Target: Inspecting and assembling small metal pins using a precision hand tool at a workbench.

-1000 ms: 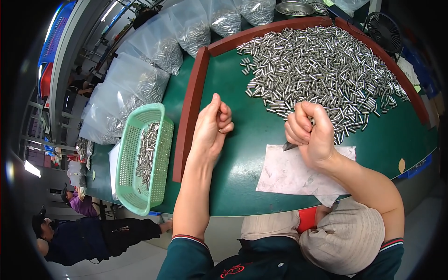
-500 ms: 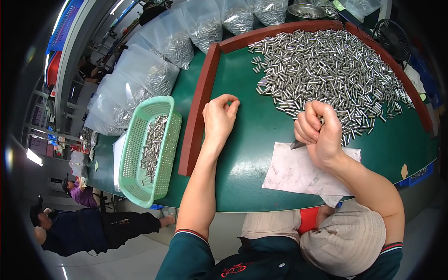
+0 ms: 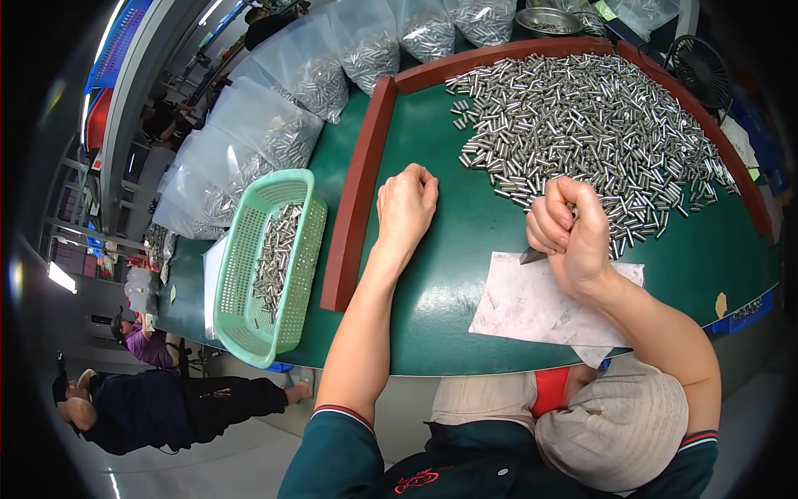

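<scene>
**Hands at the pin pile: right fisted on a blade, left curled loosely**

Right hand [image 3: 572, 237] clenched into a fist around a small dark blade tool [image 3: 533, 255], tip poking out toward the left over a sheet of white paper [image 3: 540, 303]. Possibly a metal pin pinched in the same fist; hidden by the fingers, cannot tell. Left hand [image 3: 405, 205] loosely curled, knuckles up, resting on the green table top [image 3: 453, 249]; nothing visible in it (palm side out of sight, so not certain).

Just beyond both hands: heap of short silver metal pins [image 3: 582, 133], spread wide across the far half of the table, nearest strays just beside the right knuckles. Far too many to count, hundreds at least.

Handling judgement: pins look rigid, smooth, light singly, prone to rolling and slipping. Best pinched across the barrel at mid-length with thumb and forefinger. A scoop of them would be heavy.

Further out:
- one red-brown wooden rail [image 3: 359, 195] framing the table on the left and far sides
- one green plastic mesh basket [image 3: 270, 266] left of the rail, partly filled with pins
- clear plastic bags of pins [image 3: 274, 141] beyond the basket, five or six in view
- one metal bowl [image 3: 549, 18] at the far edge
- one small black fan [image 3: 702, 71] at far right
- other people on the floor at lower left, well apart
</scene>
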